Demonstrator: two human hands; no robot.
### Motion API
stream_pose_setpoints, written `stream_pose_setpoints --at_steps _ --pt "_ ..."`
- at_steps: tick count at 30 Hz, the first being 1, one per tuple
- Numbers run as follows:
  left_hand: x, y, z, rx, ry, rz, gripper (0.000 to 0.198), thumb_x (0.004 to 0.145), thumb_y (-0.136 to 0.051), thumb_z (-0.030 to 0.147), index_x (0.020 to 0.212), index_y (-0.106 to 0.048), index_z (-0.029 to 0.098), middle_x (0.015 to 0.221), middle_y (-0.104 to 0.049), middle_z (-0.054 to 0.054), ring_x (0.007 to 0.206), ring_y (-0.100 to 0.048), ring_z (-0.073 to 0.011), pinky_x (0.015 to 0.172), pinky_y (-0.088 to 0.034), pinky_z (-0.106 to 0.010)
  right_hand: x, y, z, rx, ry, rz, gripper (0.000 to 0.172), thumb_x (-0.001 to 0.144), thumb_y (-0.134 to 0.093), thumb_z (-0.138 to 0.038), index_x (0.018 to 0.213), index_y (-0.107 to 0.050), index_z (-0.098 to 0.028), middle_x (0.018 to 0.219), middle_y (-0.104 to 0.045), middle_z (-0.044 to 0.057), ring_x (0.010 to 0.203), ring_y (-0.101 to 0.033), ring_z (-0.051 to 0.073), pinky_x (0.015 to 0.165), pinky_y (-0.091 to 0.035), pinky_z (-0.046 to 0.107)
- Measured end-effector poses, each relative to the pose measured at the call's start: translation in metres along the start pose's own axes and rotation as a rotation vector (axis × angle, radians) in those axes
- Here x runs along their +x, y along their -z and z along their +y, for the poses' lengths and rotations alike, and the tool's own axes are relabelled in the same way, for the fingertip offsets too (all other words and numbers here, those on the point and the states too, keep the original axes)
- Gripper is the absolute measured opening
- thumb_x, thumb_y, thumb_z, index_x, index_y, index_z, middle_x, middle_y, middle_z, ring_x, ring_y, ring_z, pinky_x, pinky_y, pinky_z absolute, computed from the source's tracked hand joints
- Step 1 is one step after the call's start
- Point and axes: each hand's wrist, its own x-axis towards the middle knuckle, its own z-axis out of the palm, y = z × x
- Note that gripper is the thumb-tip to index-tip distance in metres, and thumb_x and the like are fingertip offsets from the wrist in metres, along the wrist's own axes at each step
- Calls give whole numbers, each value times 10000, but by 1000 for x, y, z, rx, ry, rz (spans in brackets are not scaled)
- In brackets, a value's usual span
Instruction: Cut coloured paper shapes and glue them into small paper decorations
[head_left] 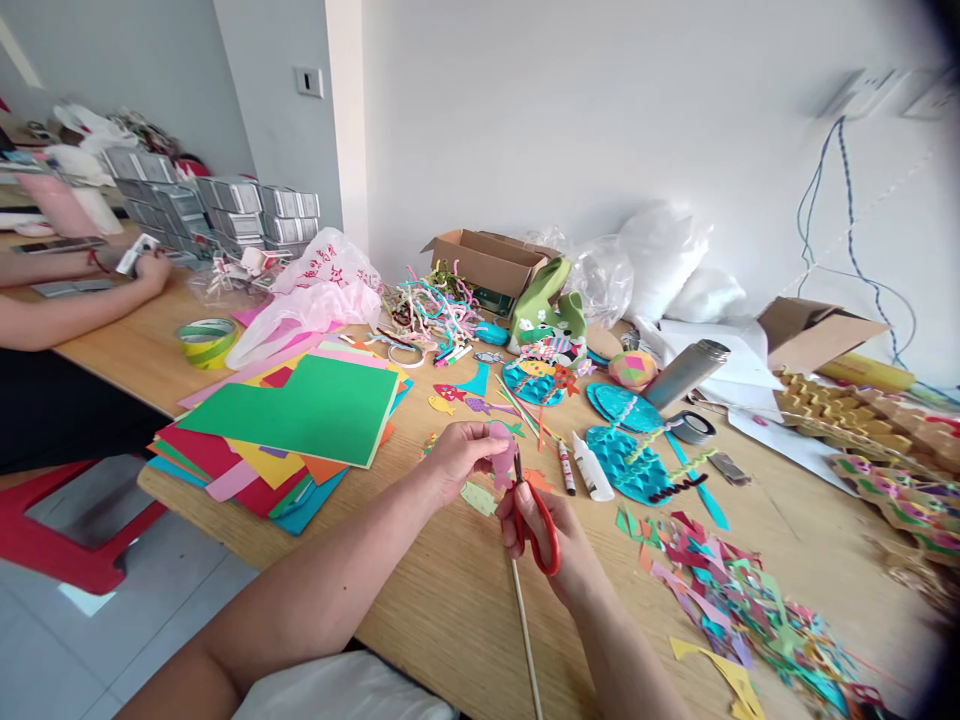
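Note:
My left hand (459, 452) pinches a small pink paper cutout (501, 462) above the wooden table (450, 590). My right hand (559, 540) grips red-handled scissors (536, 525), fingers through the loops, with the blades reaching up into the pink paper. A pale green scrap (478, 497) lies just below my left hand. A thin wooden stick (525, 635) runs along the table under my right wrist.
A stack of coloured paper sheets (300, 420) lies to the left, paper trimmings (742, 600) to the right. Glue bottle (592, 468), marker (565, 467), blue paper plates (630, 460), a metal flask (686, 373) and boxes sit beyond. Another person's arms (75, 300) rest at the far left.

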Motion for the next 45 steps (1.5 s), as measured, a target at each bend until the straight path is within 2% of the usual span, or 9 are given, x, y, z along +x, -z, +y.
stream_pose_setpoints --at_steps 12,19,23,45 --pt "1 0 -3 -32 10 41 265 559 -777 334 647 -647 120 615 -607 2 568 -537 -98 560 -419 -228 1 0 2 -11 13 3 539 812 -548 -682 708 -594 -155 518 -593 6 427 -513 95 451 -367 224" --pt "2 1 -6 -15 -18 -25 239 617 -732 342 617 -627 127 582 -600 -3 536 -544 -108 547 -419 -240 1 -1 1 0 7 -2 537 805 -560 -681 697 -592 -156 494 -573 -2 424 -504 92 447 -371 218" --pt "1 0 -5 12 -28 3 224 621 -715 332 613 -626 126 587 -599 -3 534 -549 -108 548 -419 -242 1 0 2 -3 1 -1 538 806 -558 -681 696 -593 -155 499 -580 2 425 -502 91 451 -375 219" --pt "2 1 -8 40 -81 -42 202 693 -655 308 593 -602 140 557 -594 -5 520 -563 -121 576 -435 -255 0 -1 0 -30 -5 -1 529 804 -550 -684 686 -589 -169 505 -578 2 435 -500 106 458 -377 239"
